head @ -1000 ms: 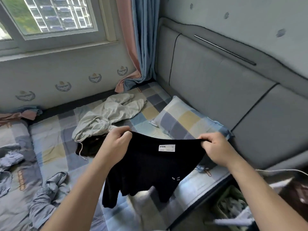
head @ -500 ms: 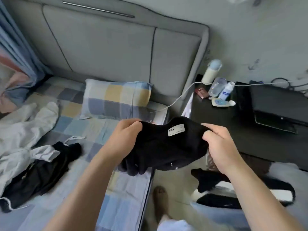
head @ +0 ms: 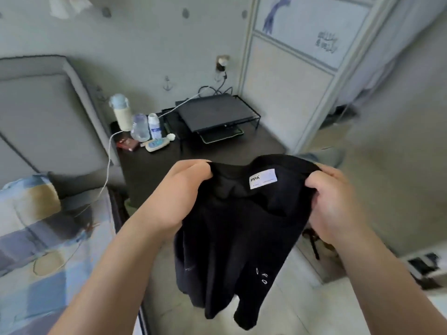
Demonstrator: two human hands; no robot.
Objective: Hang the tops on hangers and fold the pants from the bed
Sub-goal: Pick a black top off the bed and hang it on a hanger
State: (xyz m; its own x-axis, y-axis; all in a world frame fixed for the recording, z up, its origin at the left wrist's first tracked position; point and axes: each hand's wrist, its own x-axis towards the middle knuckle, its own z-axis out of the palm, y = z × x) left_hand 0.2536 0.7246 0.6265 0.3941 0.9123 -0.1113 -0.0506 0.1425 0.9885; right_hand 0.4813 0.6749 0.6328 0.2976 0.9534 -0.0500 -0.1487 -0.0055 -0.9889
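Observation:
A black top (head: 237, 235) with a white neck label hangs in the air in front of me, over the floor beside the bed. My left hand (head: 179, 192) grips its left shoulder at the collar. My right hand (head: 333, 204) grips the right shoulder, fingers curled into the cloth. The top's body and sleeves dangle below my hands. No hanger shows in this view.
The bed (head: 48, 250) with its checked sheet and pillow lies at the left. A dark bedside table (head: 217, 155) ahead carries bottles, a small box, a white cable and a laptop on a stand. A wardrobe door (head: 290, 93) stands at the right, dark items on the floor by it.
My view has swung right, from the bed and window to the bedside table and wardrobe. Both hands kept their grip and carried the black top off the bed; it now hangs lower.

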